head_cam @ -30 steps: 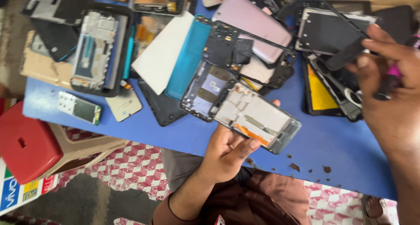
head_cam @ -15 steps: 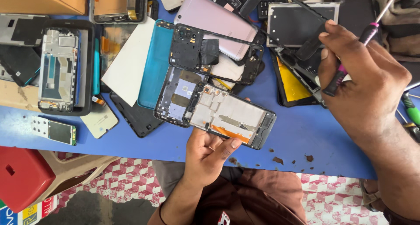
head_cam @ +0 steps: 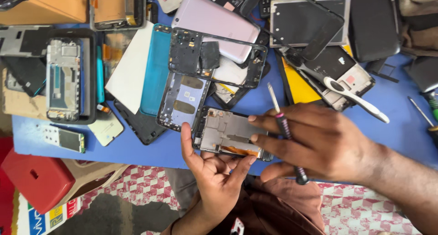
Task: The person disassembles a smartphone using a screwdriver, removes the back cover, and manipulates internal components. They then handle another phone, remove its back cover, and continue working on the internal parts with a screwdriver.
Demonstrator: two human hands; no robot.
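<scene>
My left hand grips the near edge of an opened phone frame that lies at the front edge of the blue table. Its thumb rests on the frame's left side. My right hand holds a thin screwdriver with a dark and pink handle, its metal tip pointing away from me. Two fingers of that hand touch the frame's right end. A black phone mid-frame and a grey back panel lie just beyond.
Many phone parts cover the table: a pink back cover, a teal cover, a white panel, a dark screen, white tweezers. A small circuit board lies left. A red stool stands below the table.
My right hand came down from the parts at the back right with the screwdriver and now touches the frame's right end. My left hand keeps its hold on the frame.
</scene>
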